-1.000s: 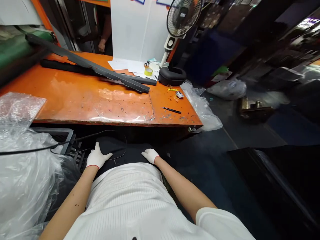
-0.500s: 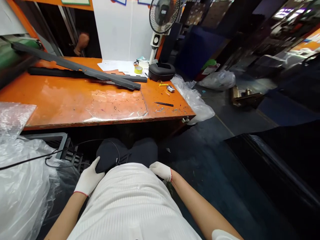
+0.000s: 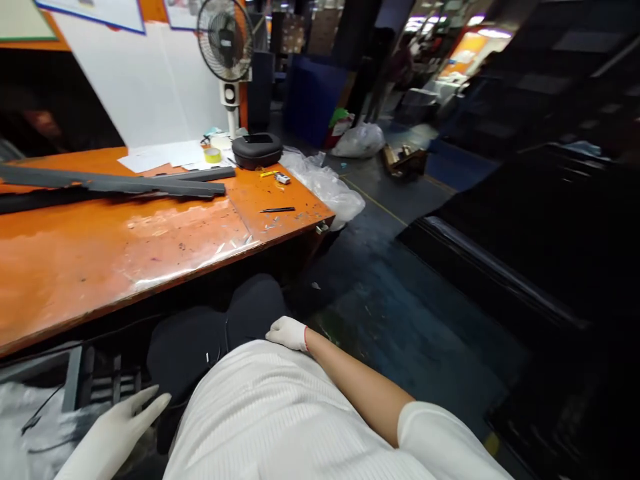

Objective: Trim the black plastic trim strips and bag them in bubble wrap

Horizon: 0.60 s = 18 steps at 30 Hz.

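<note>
My left hand (image 3: 123, 423), in a white glove, is open at the lower left, thumb and fingers apart and nothing in them. It is off my thigh, beside a grey plastic crate (image 3: 73, 380) with clear plastic wrap (image 3: 30, 427) around it. My right hand (image 3: 289, 333), in a white glove with a red cuff edge, rests on my right thigh (image 3: 257, 300) near the shirt hem. Its fingers are curled in, and their inner side is hidden. On the orange table (image 3: 165, 230) in front lie dark grey long strips (image 3: 165, 187), crossing each other.
A black case (image 3: 257, 152), yellow tape roll (image 3: 213, 155), papers (image 3: 160, 157) and a black pen-like tool (image 3: 277, 210) are on the table. A fan (image 3: 227, 43) stands behind it. Plastic sheeting (image 3: 330, 190) hangs by its right end. A large dark object (image 3: 500, 247) stands right.
The view has swung right, so the table and fan sit further left. My left hand has let go of my left thigh and moved outward towards the crate. My right hand stays on the thigh.
</note>
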Tool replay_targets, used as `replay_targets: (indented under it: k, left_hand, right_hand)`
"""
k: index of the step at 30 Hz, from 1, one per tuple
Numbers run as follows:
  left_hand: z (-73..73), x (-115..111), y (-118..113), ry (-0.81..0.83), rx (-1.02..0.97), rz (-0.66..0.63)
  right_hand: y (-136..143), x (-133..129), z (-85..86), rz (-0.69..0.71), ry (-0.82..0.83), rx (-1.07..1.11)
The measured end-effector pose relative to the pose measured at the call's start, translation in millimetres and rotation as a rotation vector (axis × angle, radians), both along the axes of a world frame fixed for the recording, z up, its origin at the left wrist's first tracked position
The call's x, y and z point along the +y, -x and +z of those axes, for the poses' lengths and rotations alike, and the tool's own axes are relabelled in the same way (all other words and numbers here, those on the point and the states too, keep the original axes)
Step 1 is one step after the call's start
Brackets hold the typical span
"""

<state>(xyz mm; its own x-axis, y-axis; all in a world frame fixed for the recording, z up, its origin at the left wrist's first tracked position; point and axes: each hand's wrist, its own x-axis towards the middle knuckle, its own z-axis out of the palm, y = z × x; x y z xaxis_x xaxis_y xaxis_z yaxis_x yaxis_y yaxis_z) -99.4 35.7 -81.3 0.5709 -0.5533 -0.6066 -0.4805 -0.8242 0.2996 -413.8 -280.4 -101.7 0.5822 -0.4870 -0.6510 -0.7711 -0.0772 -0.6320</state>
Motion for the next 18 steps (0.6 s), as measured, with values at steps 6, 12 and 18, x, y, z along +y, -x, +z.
replay_targets:
  k: [6, 12, 18]
  left_hand:
    - [-1.9, -31.5, -7.8, 0.027, 0.219, 0.077]
    - [24.8, -55.2, -11.1, 0.127, 0.31, 0.149]
    - [28.4, -77.6, -3.2, 0.104, 0.309, 0.137]
  right_hand:
    - [-39.5, -7.1, -0.4, 0.115, 0.052, -0.027]
    - [-52.0, -10.8, -4.9, 0.218, 0.093, -0.006]
    - [-31.3, -11.5, -15.5, 0.098, 0.11, 0.035]
